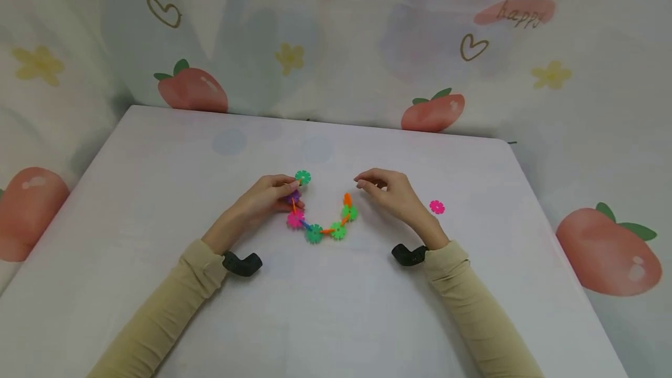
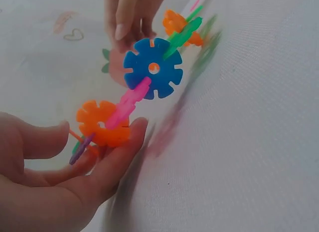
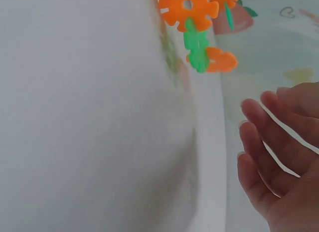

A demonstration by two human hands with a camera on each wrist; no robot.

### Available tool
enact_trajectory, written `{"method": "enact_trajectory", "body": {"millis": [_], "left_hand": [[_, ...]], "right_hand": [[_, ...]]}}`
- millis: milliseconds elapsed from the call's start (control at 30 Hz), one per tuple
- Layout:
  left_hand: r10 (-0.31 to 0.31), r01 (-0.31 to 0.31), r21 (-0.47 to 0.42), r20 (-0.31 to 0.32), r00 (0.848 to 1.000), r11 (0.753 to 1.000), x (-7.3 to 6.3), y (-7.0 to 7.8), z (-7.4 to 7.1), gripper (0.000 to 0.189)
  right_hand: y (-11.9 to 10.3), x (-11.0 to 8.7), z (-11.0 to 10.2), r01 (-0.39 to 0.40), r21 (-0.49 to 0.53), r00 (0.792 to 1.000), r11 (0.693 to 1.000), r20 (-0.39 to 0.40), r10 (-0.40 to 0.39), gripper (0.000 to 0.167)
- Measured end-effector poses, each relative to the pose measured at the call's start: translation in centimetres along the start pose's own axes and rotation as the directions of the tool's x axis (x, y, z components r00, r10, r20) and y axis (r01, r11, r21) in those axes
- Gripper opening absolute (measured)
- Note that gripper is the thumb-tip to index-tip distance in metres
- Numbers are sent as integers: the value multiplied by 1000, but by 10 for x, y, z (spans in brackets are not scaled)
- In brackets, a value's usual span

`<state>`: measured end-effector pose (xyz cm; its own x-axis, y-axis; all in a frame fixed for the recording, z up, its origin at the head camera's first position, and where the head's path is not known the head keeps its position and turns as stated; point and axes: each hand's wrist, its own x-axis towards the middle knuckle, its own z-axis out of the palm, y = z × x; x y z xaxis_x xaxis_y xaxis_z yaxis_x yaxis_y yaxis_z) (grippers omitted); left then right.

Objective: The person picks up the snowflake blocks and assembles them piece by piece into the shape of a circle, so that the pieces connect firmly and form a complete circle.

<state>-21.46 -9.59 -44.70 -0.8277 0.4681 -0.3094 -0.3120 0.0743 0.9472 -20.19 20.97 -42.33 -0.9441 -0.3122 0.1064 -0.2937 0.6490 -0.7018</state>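
A chain (image 1: pixel 314 234) of bright, notched wheels bends like a U over the table (image 1: pixel 325 314). The left hand (image 1: pixel 268 194) pinches it near the end that has a green wheel (image 1: pixel 303 177), so its grip is closed on the chain. The thumb and fingers cover part of a purple wheel (image 1: pixel 294 196). The right hand (image 1: pixel 388 191) is near the other end, just apart from it. Its fingers curve loosely, with gaps between them, and its grip has hold of nothing. Some wheels are turned sideways and look like thin sticks, so they are hard to count. I cannot tell if the low part of the chain touches the table. The right wrist view cuts off the chain at the top. A loose pink wheel (image 1: pixel 437 207) lies near the right wrist. Both sleeves (image 1: pixel 157 308) run off the bottom of the head view.
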Motion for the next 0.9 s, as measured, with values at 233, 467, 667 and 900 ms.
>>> {"method": "enact_trajectory", "body": {"millis": [233,467,667,900], "left_hand": [[-4,3,-22,-42,999,1000,2,-2,-2,43],[13,-13,-8,-20,1000,1000,2,-1,-1,41],[22,-21,26,-32,999,999,0,0,-2,45],[-1,7,75,-76,997,997,0,0,-2,46]], "right_hand": [[14,-28,-19,-16,-96,999,995,-32,13,18],[28,-60,-37,-113,-128,993,985,-29,110,16],[40,-81,-50,-103,-163,994,981,-50,96,16],[52,-98,-60,-71,-221,996,973,-66,58,17]]}}
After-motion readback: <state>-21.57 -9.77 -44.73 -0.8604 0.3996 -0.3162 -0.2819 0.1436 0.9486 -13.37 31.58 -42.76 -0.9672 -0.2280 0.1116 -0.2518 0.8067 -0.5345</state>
